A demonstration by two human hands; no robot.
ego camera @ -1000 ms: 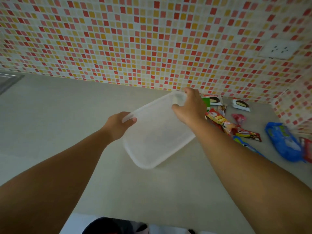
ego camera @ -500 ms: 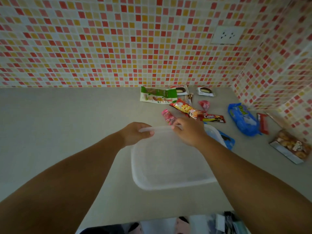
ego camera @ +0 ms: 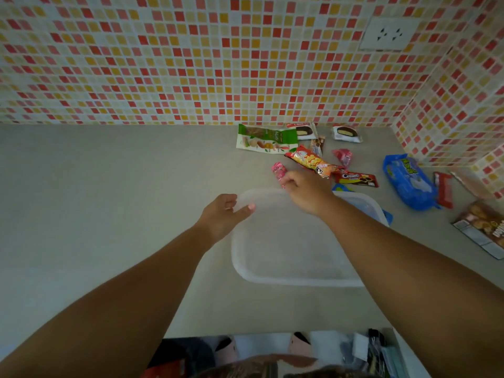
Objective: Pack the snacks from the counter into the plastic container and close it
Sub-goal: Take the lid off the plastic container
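Note:
A translucent plastic container (ego camera: 286, 257) lies flat on the grey counter in front of me. My left hand (ego camera: 222, 216) pinches its far left corner, thumb under and fingers over the rim. My right hand (ego camera: 305, 189) grips the far rim, and my right forearm crosses the container's right side. I cannot tell whether a lid is on it. Snacks lie beyond it: a pink candy (ego camera: 278, 170) touching my right fingers, a yellow-red chip packet (ego camera: 308, 160), a green nut packet (ego camera: 267, 139), two chocolate pies (ego camera: 346, 133), a red cookie bar (ego camera: 356, 179) and a blue packet (ego camera: 407, 181).
A brown snack box (ego camera: 482, 227) and a red bar (ego camera: 443, 189) lie at the right, near the tiled corner wall. A wall socket (ego camera: 390, 34) sits above. The counter's front edge (ego camera: 272, 332) runs below the container, with clutter on the floor under it.
The container was held up and tilted a second ago; it now rests flat on the counter nearer me. Both hands stay on its far edge, the left fingers now curled over the corner.

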